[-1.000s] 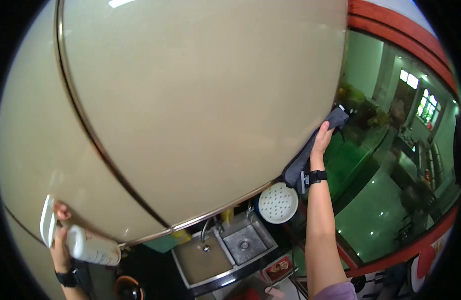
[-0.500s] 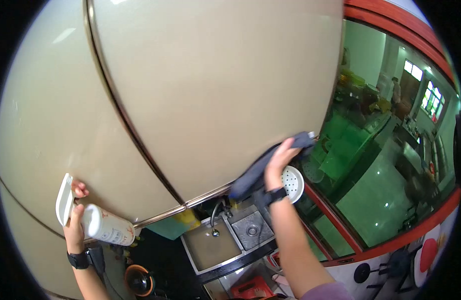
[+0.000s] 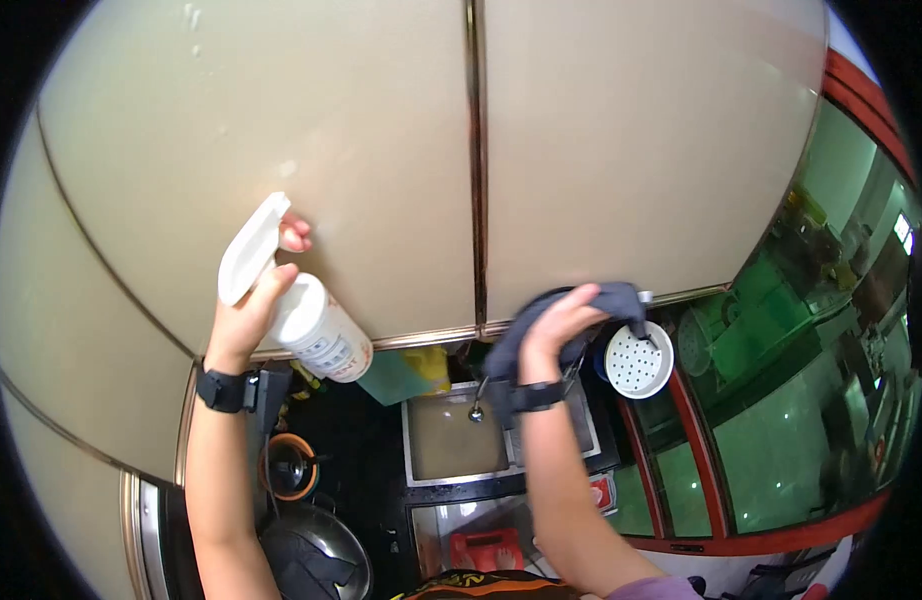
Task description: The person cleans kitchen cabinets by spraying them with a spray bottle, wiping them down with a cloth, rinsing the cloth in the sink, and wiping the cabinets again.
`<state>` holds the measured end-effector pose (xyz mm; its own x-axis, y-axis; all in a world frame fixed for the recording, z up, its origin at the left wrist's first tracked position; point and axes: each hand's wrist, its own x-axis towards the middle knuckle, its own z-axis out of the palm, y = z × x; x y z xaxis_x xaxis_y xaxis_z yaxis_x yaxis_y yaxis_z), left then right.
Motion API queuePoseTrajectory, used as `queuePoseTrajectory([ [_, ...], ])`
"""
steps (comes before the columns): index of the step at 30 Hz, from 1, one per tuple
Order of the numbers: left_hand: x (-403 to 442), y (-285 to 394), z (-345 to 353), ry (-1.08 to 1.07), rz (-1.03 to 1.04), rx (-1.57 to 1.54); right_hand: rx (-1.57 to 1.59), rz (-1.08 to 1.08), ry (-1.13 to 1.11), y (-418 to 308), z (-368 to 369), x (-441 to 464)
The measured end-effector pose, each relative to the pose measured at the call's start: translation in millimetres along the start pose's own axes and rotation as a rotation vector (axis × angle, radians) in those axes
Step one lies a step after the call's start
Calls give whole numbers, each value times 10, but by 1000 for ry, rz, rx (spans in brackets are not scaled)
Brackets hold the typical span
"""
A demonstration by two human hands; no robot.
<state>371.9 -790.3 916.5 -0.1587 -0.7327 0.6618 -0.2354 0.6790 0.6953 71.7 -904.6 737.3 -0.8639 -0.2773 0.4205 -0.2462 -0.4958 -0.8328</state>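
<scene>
My left hand (image 3: 246, 320) is wrapped round the neck of a white spray bottle (image 3: 329, 338), fingers at the trigger under its white head. The bottle is tilted in front of the left cabinet door (image 3: 311, 120), where pale wet spots show near the nozzle and higher up. My right hand (image 3: 556, 328) holds a dark grey cloth (image 3: 621, 298), its fingers slightly blurred and lying over the folds. The cloth is at the bottom edge of the right cabinet door (image 3: 641, 150), above the sink. It hangs down on both sides of the hand.
Below is a sink (image 3: 456, 445) with a faucet. A white perforated strainer (image 3: 639, 360) hangs beside the red-framed window (image 3: 696, 440). An orange-rimmed pot (image 3: 289, 467) and a metal pan (image 3: 331, 545) holding something dark are at lower left. A red item (image 3: 484, 550) lies low in the middle.
My view has turned left, so the cabinet doors and sink sit further right. The spray bottle is now higher against the left door. The cloth remains in my right hand, nearer the door seam.
</scene>
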Motion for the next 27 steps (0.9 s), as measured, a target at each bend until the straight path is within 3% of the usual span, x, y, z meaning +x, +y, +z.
queuePoseTrajectory([
  [3,-109,-76,4,66,-39,-64,65,98,-215,-576,193,-947],
  [5,-331,-6,19,87,-75,-43,-62,-89,-296,-520,195,-1448],
  [6,-465,77,33,109,-85,-1,-21,-10,-427,-426,105,-1507],
  [9,-901,275,-28,122,-120,61,78,-8,-530,-513,-314,-1371],
  [10,-1021,368,-36,141,-143,80,124,-67,-560,-459,-435,-1280],
  [12,-1271,525,-63,148,-124,70,-45,-474,-696,-383,-615,-1015],
  [14,-1536,613,-66,176,-128,44,-424,-749,-759,-395,-343,-651],
  [16,-1794,692,-111,125,-156,112,-576,-722,-1058,-692,7,-150],
  [17,-1908,765,-116,141,-231,94,-261,-1164,-674,-724,296,80],
  [19,-2155,899,-102,130,-273,130,-240,-1294,-449,-1592,637,524],
  [21,-2364,951,-81,135,-277,184,-342,-1096,-488,-2383,1001,869],
  [25,-2640,947,-119,217,-311,188,-198,-1154,-161,-3804,1839,1592],
  [27,-2716,971,-134,265,-309,185,-177,-1086,-143,-4292,2182,1907],
])
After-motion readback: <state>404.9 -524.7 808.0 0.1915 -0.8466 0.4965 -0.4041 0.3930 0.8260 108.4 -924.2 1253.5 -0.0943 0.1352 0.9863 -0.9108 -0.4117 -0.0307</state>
